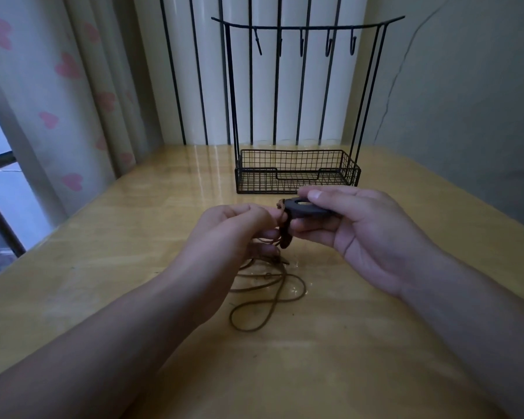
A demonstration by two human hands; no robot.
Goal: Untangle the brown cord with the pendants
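A thin brown cord (262,300) lies in loose tangled loops on the wooden table (345,343), rising up to both hands. My right hand (360,231) pinches a dark flat ring-shaped pendant (307,208) between thumb and fingers, a little above the table. My left hand (233,228) pinches the cord right beside the pendant, its fingers curled around several strands. A smaller dark brown pendant (285,241) hangs between the two hands, partly hidden by the fingers.
A black wire basket (297,173) with a tall frame and a hook rail (307,25) stands at the back middle of the table. Curtains with pink hearts (64,116) hang at the left, a grey wall at the right.
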